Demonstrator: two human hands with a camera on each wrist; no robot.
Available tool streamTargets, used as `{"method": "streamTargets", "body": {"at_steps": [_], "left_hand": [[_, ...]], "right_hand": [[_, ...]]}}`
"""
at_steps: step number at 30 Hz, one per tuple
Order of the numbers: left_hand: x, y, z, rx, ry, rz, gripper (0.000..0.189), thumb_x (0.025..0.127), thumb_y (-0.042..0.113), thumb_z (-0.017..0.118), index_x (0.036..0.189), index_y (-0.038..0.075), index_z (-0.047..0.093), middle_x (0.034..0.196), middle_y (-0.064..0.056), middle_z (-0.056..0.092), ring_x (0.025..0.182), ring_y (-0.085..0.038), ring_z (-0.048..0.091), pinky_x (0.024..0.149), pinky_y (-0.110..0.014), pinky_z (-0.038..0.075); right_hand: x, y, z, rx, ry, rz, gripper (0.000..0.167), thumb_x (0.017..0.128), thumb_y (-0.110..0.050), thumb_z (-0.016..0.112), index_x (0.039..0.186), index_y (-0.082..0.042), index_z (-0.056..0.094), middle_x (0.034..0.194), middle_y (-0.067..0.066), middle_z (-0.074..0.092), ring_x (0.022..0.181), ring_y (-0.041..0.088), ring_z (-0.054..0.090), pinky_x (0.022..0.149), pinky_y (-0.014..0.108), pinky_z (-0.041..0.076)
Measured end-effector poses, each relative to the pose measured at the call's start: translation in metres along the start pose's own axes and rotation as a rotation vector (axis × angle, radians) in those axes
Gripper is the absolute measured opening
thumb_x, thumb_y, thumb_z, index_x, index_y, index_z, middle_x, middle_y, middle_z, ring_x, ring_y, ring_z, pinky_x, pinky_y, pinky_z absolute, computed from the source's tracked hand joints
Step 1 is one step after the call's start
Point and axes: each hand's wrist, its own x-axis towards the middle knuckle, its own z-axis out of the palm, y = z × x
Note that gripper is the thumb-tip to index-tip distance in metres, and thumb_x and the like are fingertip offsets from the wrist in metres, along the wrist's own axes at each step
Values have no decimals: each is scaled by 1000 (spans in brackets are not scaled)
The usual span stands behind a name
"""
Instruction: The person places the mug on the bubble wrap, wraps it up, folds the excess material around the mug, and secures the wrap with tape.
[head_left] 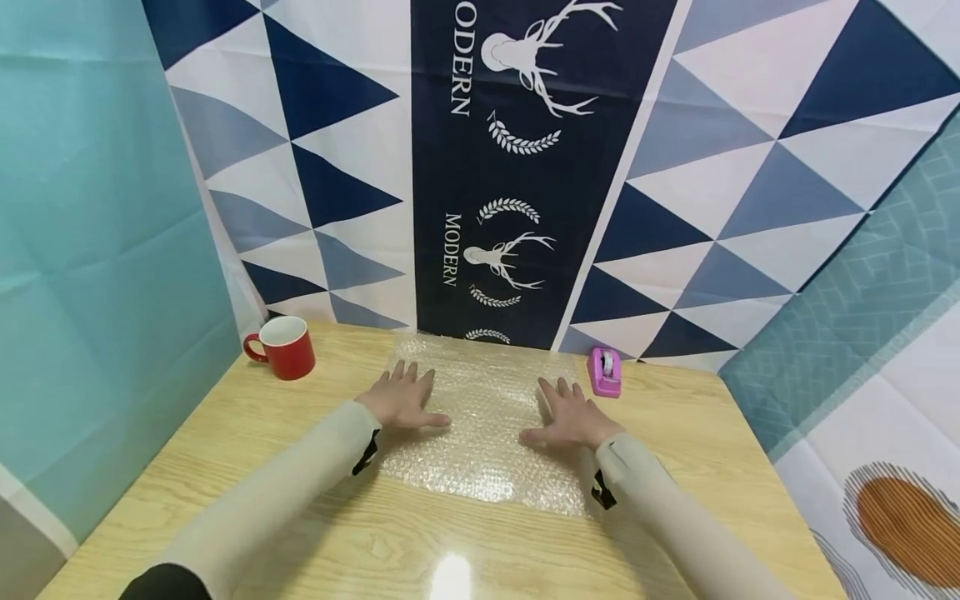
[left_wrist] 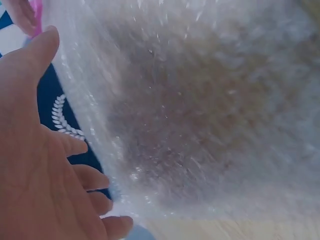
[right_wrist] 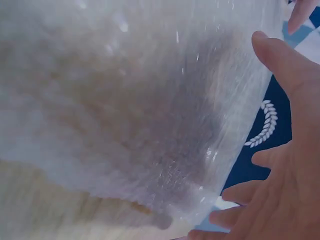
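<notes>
A sheet of clear bubble wrap [head_left: 480, 425] is spread flat on the wooden table in front of me. My left hand [head_left: 401, 398] is over its left side, fingers spread and pointing away, thumb toward the middle. On the opposite side my right hand [head_left: 573, 417] mirrors it, fingers apart and thumb turned inward. Both wrist views show the bubble wrap [left_wrist: 190, 125] [right_wrist: 125, 100] close up and blurred, with extended fingers near its edge. Neither hand grips anything.
At the back left of the wooden table [head_left: 360, 542] stands a red mug [head_left: 291, 354] with a white inside. A pink tape dispenser [head_left: 605, 372] sits just beyond my right hand. A patterned cloth [head_left: 495, 167] hangs behind the table's far edge.
</notes>
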Motion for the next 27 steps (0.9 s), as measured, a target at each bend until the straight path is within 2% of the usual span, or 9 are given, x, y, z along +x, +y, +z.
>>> {"method": "streamTargets", "body": {"at_steps": [4, 8, 12, 15, 20, 23, 27], "left_hand": [[17, -4, -2, -43, -3, -11, 106, 90, 74, 57, 162, 4, 25, 166, -33, 14, 155, -54, 7, 125, -66, 12], [30, -11, -1, -70, -1, -45, 105, 91, 73, 57, 162, 3, 24, 166, -34, 13, 155, -53, 4, 126, -65, 9], [38, -17, -2, -29, 5, -86, 103, 93, 71, 54, 163, 3, 23, 167, -32, 14, 156, -51, 6, 127, -63, 10], [43, -19, -5, -1, 19, -87, 101, 94, 70, 54, 162, 3, 23, 167, -31, 15, 156, -50, 8, 126, -64, 13], [54, -18, -9, 43, 45, -71, 97, 95, 67, 55, 161, 2, 27, 167, -30, 17, 155, -50, 16, 124, -64, 21], [58, -13, -12, 81, 63, -100, 90, 97, 64, 54, 160, 4, 31, 168, -26, 21, 154, -46, 24, 122, -62, 29], [64, -9, -11, 133, 123, -141, 81, 99, 61, 56, 156, 5, 40, 165, -24, 31, 148, -44, 38, 112, -60, 44]], "right_hand": [[17, 2, -3, 12, -8, 4, 115, 85, -72, 66, 164, -4, 18, 163, 39, 15, 147, 66, 14, 114, 79, 21], [32, 4, -3, 16, -20, 44, 116, 83, -73, 66, 165, -7, 16, 165, 37, 14, 148, 64, 13, 115, 78, 20], [42, 2, -4, 10, -27, 73, 115, 83, -72, 67, 164, -6, 18, 164, 37, 16, 148, 64, 15, 115, 79, 20], [48, 0, -3, 5, -32, 87, 114, 83, -72, 66, 164, -6, 20, 164, 36, 18, 149, 63, 16, 115, 79, 20], [55, -4, -6, 13, -29, 102, 112, 85, -70, 66, 164, -7, 20, 165, 35, 17, 150, 61, 15, 116, 78, 20], [60, -4, -6, 28, -36, 104, 109, 87, -67, 66, 164, -7, 18, 166, 35, 15, 150, 61, 13, 115, 78, 21], [68, -2, -7, 40, -36, 100, 103, 92, -60, 65, 164, -6, 16, 165, 35, 17, 150, 61, 16, 114, 76, 26]]}}
